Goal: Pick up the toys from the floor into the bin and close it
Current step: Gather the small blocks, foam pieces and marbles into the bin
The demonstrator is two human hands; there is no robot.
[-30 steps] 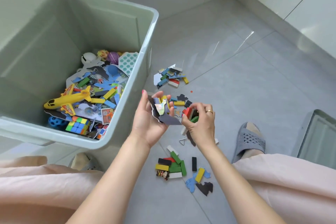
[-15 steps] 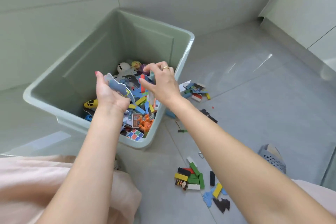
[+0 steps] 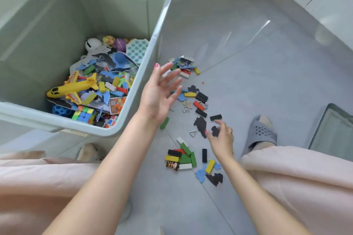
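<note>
Black foam piece (image 3: 215, 131) — touching right fingers (image 3: 209, 134) | left hand (image 3: 159, 94) spread, empty

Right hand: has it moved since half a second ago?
Yes. The right hand left the bin interior and dropped to the floor pieces beside it.

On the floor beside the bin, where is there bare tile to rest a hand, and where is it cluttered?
Bare tile lies beyond the far toy cluster toward the wall, and right of the black blocks up to the slipper. Crowded: the strip from the bin down past the right hand to the near block pile.
</note>
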